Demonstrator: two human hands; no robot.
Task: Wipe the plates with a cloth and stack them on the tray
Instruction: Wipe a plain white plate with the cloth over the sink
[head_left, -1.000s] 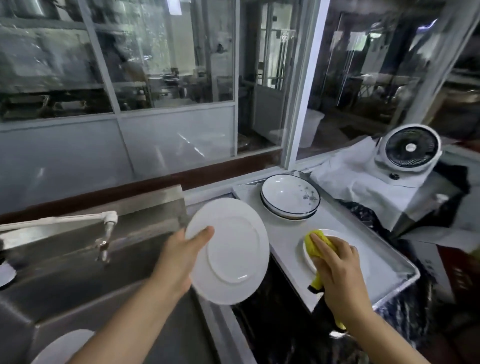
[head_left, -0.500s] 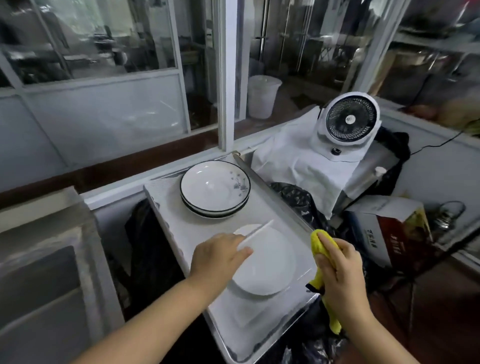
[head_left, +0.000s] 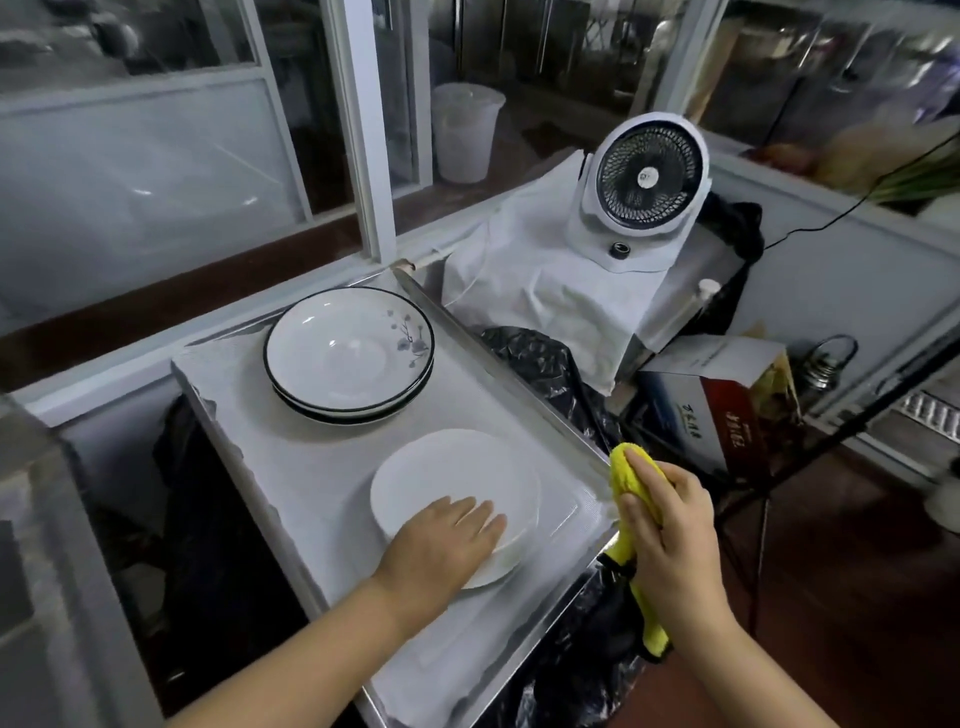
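Observation:
A metal tray (head_left: 291, 467) lined with white cloth lies in front of me. At its near right lies a small stack of plain white plates (head_left: 457, 478); my left hand (head_left: 447, 545) rests flat on the top one with straight fingers. A stack of black-rimmed, flower-painted plates (head_left: 348, 353) sits at the tray's far end. My right hand (head_left: 670, 535) grips a yellow cloth (head_left: 631, 467) just off the tray's right edge, and the cloth's tail hangs down below my wrist.
A white fan (head_left: 644, 187) stands on a white-draped surface (head_left: 540, 291) to the right, past the tray. A printed cardboard box (head_left: 722, 405) and black plastic bags (head_left: 540, 364) lie beside the tray. The sink counter edge (head_left: 52, 519) is at the left.
My left hand carried a white plate from over the sink to the tray and laid it flat on the white plate there. My view swung right; the right hand stayed by the tray edge.

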